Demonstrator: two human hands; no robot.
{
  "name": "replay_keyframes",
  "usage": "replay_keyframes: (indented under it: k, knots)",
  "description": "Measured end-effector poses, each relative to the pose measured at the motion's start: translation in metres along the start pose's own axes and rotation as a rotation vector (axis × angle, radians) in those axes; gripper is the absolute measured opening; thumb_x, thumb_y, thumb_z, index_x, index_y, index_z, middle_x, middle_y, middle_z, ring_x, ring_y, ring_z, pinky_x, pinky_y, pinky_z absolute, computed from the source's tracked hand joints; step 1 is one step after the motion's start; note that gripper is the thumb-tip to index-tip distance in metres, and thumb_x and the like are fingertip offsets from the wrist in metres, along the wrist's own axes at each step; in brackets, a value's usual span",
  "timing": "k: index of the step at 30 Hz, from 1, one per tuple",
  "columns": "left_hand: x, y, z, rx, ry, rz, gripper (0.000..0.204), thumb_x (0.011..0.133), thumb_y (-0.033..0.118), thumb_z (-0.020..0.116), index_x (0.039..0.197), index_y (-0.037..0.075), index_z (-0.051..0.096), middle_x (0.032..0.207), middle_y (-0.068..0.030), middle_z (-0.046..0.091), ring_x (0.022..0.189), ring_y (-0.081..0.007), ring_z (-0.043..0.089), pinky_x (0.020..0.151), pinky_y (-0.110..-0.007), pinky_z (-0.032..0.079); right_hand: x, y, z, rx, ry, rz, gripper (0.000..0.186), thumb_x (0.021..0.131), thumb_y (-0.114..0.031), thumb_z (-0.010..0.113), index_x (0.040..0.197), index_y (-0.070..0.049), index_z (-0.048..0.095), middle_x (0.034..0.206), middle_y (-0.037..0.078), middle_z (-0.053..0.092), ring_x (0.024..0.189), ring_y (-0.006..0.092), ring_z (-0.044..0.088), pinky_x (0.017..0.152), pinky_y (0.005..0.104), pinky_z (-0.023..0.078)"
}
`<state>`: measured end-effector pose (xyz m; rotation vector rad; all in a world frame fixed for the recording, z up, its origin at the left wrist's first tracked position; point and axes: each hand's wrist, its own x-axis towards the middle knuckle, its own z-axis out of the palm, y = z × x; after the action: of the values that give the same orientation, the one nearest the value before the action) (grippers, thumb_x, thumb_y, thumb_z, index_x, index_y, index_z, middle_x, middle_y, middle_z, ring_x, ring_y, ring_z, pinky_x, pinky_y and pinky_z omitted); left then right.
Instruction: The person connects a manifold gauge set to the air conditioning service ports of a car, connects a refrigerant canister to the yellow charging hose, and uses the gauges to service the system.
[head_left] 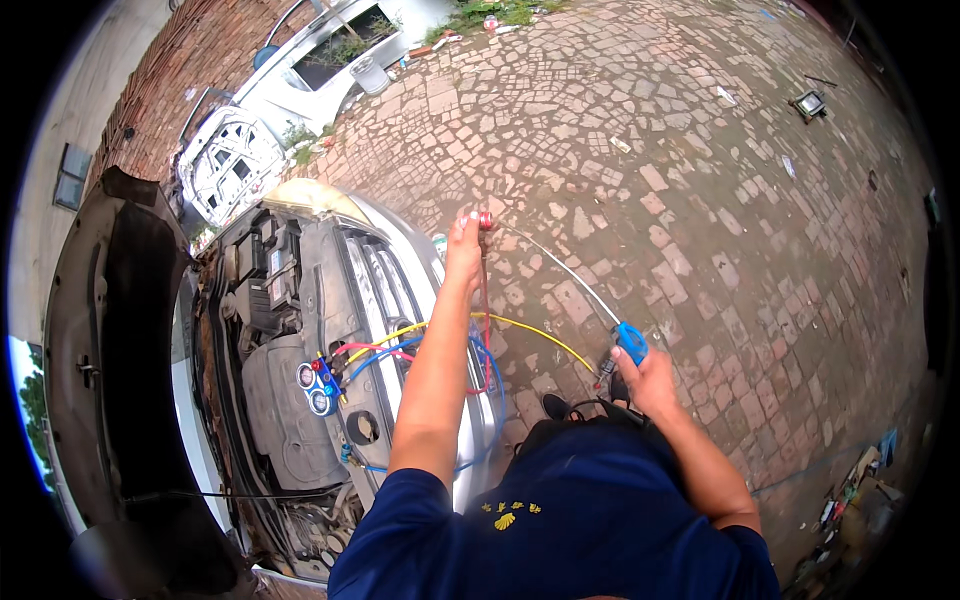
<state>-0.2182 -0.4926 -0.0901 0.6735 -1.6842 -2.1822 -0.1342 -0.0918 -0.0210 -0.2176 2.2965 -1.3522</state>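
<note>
My left hand (463,250) is raised over the car's front, its fingers closed on a red coupler (485,220) with a red hose hanging from it. My right hand (650,380) grips the blue handle (630,340) of a tool; its long thin silver shaft (565,265) reaches up toward the red coupler. Below the right hand, a yellow hose (540,330) ends at a small metal fitting (604,370), partly hidden. A gauge manifold (318,388) with two dials and red, blue and yellow hoses rests on the open engine bay (280,430).
The raised hood (100,330) stands at left. Behind are a loose white panel (225,165), a white vehicle body (330,60) and a grey bucket (370,76). Cobbled paving (700,250) stretches rightward, with a small metal object (808,103) and assorted clutter (860,500) on it.
</note>
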Motion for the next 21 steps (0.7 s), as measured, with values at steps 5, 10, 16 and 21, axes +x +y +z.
replay_keyframes:
  k: [5,10,16,21]
  knots:
    - [-0.007,0.004,-0.011,-0.013,0.065,0.013,0.024,0.109,0.035,0.055,0.112,0.012,0.063,0.099,-0.0028,0.075,0.065,-0.0082,0.056,0.060,-0.026,0.044,0.005,-0.009,0.000,0.014,-0.073,-0.033,0.039,0.102,-0.039,0.069,0.096,-0.001,0.067,0.064,0.004,0.060,0.060,0.0162,0.057,0.060,0.0391,0.049]
    - [-0.016,0.001,-0.018,0.030,0.176,0.065,0.024,0.110,0.035,0.054,0.110,0.011,0.059,0.101,-0.0021,0.076,0.070,-0.0067,0.054,0.062,-0.025,0.044,0.009,0.020,0.009,-0.020,-0.056,-0.106,0.045,0.103,-0.040,0.068,0.078,-0.003,0.062,0.063,0.002,0.059,0.059,0.0114,0.054,0.058,0.0322,0.046]
    - [-0.033,-0.005,-0.036,0.035,0.239,0.125,0.026,0.110,0.033,0.054,0.114,0.008,0.060,0.102,-0.0037,0.076,0.079,-0.0101,0.058,0.074,-0.027,0.048,0.002,0.004,0.018,0.019,-0.125,-0.088,0.042,0.103,-0.036,0.068,0.077,-0.004,0.060,0.063,0.000,0.056,0.060,0.0093,0.051,0.057,0.0318,0.044]
    - [-0.045,0.001,-0.031,0.065,0.225,0.038,0.025,0.109,0.032,0.056,0.111,0.007,0.060,0.098,-0.0029,0.074,0.074,-0.0093,0.057,0.069,-0.027,0.048,0.002,0.004,0.018,0.013,-0.108,-0.125,0.043,0.104,-0.035,0.067,0.076,-0.004,0.058,0.062,0.001,0.058,0.060,0.0098,0.053,0.057,0.0320,0.045]
